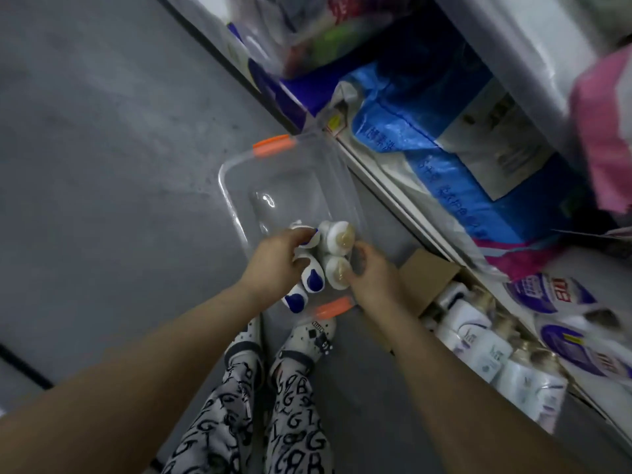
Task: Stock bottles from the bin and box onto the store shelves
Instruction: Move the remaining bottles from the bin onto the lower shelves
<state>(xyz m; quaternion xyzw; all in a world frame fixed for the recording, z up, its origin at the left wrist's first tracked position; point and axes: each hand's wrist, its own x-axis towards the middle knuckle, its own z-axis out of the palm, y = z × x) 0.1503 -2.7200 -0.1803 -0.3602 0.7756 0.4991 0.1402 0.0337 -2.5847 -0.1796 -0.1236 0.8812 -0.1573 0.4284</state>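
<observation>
bin (pixel 225 186) near end | L hand (pixel 273 260) being clamped on blue-cap btl (pixel 313 236) | R hand (pixel 372 278) on gold-cap btl (pixel 335 268) | risk: neighbour btls (pixel 313 282) being toppled by tight-packed lift

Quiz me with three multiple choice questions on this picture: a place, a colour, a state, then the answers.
1. Where is the cardboard box? A inside the bin; B right of the bin; C left of the bin.
2. The handles of the bin are: A green; B orange; C black.
3. The hands are: A idle; B on the box; C each gripping a bottle.
Answers: B, it sits beside the bin, by the shelves; B, both are orange; C, the left hand curls round a blue-capped bottle, the right hand round a tan-capped bottle.
</observation>
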